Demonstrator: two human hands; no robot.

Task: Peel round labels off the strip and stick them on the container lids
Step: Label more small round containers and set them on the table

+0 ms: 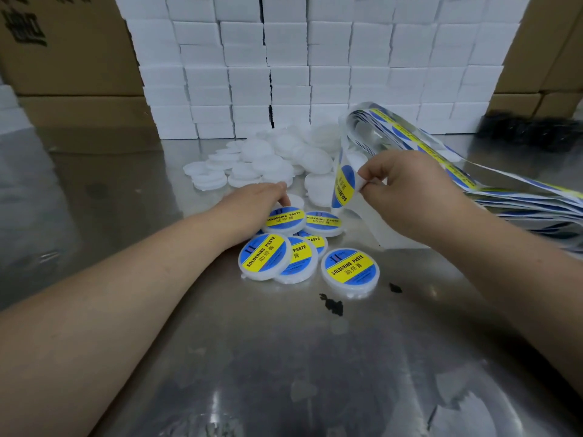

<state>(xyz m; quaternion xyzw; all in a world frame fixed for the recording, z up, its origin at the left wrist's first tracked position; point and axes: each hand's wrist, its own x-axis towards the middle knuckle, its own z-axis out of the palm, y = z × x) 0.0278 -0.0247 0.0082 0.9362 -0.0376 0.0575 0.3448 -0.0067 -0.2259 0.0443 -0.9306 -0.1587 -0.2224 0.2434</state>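
Bright, even overhead light: soft white glare patches on the steel desk [268, 389], shadows weak, white box stack [315, 58] nearly washed out, label strip [448, 162] motion-blurred at right, wide-angle bowing toward edges.

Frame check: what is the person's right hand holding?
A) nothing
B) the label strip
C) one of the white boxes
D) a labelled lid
B: the right hand pinches the label strip between thumb and fingers, holding it up off the table, while the labelled lids lie below on the steel surface.
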